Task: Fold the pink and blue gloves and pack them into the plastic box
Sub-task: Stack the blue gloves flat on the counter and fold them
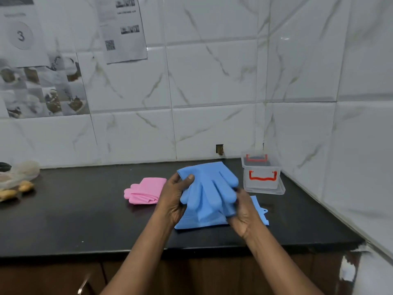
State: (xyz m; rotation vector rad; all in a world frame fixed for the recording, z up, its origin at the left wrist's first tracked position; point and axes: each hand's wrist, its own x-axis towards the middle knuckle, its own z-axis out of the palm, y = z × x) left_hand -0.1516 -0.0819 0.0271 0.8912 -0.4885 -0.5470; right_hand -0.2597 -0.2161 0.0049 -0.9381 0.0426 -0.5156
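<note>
A black desk (85, 220) runs along a wall of white marble-veined tiles (212, 81), meeting a second tiled wall in the corner at 2 o'clock; printed sheets (122, 28) hang on the tiles at 11 o'clock, and wooden cabinet fronts (53, 277) show below the desk edge. A clear plastic box (262, 173) with orange-red handles stands in the corner on what looks like its lid; what it holds cannot be told. At centre, a person's left hand (174, 199) grips the cuff end of a blue glove (210, 188), thumb on top, while the right hand (244, 211) clasps its fingertips; a second blue glove (259, 211) lies flat on the desk beneath. A folded pink glove (144, 190) rests just beside the left hand at 9 o'clock. A thin plastic bag (19, 173) with pale brown pieces lies at the far left edge.
</note>
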